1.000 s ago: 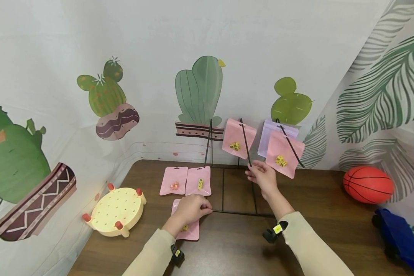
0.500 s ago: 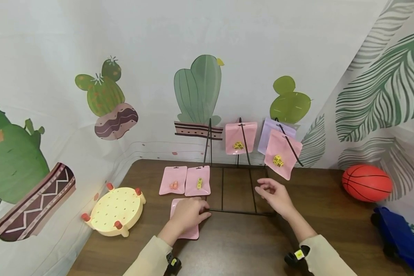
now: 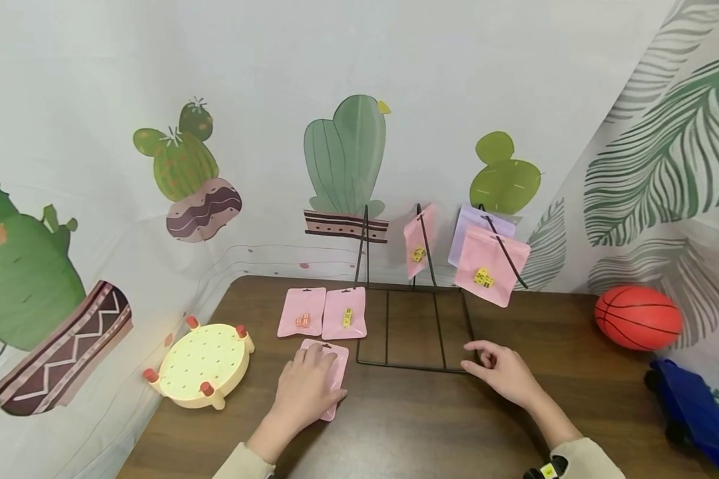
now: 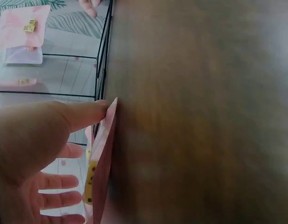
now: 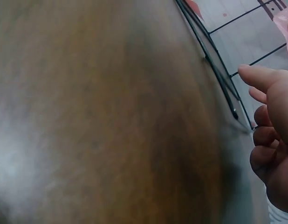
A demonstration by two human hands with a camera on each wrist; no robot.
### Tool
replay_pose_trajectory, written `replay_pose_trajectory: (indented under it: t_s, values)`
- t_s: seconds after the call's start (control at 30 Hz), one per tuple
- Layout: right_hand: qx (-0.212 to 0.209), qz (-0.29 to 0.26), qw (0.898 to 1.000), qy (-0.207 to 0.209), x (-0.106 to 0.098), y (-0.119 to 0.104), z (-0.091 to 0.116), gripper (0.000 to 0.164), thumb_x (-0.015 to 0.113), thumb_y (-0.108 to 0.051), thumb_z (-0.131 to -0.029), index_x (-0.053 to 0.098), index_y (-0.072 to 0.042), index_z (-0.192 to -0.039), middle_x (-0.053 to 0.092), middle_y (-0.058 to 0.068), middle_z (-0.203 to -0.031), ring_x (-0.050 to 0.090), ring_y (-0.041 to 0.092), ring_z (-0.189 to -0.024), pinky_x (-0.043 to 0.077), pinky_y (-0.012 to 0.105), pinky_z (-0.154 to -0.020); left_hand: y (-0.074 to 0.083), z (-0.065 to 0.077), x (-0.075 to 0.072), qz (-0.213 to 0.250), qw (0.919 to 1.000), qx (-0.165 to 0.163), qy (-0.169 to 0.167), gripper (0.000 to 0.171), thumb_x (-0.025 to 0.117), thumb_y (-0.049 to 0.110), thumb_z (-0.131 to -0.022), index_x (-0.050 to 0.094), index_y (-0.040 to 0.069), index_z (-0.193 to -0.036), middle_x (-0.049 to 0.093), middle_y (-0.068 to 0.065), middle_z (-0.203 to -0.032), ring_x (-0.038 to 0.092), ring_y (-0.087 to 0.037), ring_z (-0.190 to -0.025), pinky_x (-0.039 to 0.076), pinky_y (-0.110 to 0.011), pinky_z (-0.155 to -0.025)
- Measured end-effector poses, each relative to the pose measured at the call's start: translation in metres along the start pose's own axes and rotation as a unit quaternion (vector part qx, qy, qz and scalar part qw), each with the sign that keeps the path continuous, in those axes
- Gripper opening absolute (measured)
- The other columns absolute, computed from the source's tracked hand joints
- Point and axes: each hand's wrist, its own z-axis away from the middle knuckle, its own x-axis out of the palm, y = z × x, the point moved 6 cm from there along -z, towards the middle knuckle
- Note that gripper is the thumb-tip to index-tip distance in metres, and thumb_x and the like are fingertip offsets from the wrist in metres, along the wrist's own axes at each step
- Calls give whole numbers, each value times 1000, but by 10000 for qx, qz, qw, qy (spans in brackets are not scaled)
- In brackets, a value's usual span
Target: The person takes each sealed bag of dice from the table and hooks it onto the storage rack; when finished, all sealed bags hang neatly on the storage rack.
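On the table, my left hand [image 3: 302,389] lies over a pink pouch [image 3: 339,366] with its fingers spread across it. In the left wrist view the thumb touches the edge of that pouch [image 4: 106,135], and a yellow die shows at it. My right hand [image 3: 506,376] holds nothing; its fingers are loosely bent beside the near right corner of the black wire rack [image 3: 401,366]. From the rack's middle hook hangs a pink pouch [image 3: 411,233] with yellow dice, turned nearly edge-on. Another pink pouch [image 3: 503,259] hangs on the right hook, in front of a purple pouch [image 3: 463,229].
Two more pink pouches, one with orange dice [image 3: 293,303] and one with yellow [image 3: 335,306], lie left of the rack. A cream pegged disc [image 3: 204,362] stands further left. At the right are a red ball [image 3: 638,319] and a blue toy vehicle [image 3: 692,412].
My right hand has left the middle hook and come down toward the rack's near corner. The pouch there has swung round. My left hand has moved off the rack's base onto the near pouch.
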Motion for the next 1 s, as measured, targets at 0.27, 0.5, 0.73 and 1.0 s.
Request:
replay_pose_trajectory:
  t_s: [0.27,0.5,0.73,1.0]
  values:
    - [-81,197,9993,-307,6,8,5,28,85,-37,-88,75,-19,-108,49,-10,-69,43,5,-59,37,26,-57,-22,16,-4,312,9970,-685,-161,102,91,61,-65,57,6,-143,54,-26,-136,57,-43,-115,51,-58,-86]
    - [-30,319,9987,-401,8,9,6,15,84,-35,-88,76,-24,-95,49,-11,-68,45,5,-61,38,26,-59,-33,23,-7,933,9889,-1085,-411,113,97,53,-59,49,9,-151,61,-13,-117,59,-29,-99,53,-47,-73]
    - [-46,364,9987,-342,6,11,7,12,85,-34,-88,77,-26,-89,46,-12,-65,45,5,-59,37,26,-58,-29,26,-7,1811,9747,-1092,-722,104,97,34,-61,48,16,-151,63,-10,-124,64,-29,-90,53,-50,-72]
    - [-26,403,9987,-323,7,10,7,13,85,-36,-87,78,-25,-89,47,-12,-64,45,5,-59,36,26,-58,-13,23,-12,2657,9559,-894,-880,102,95,23,-66,42,19,-154,71,-4,-103,63,-19,-82,51,-43,-70]
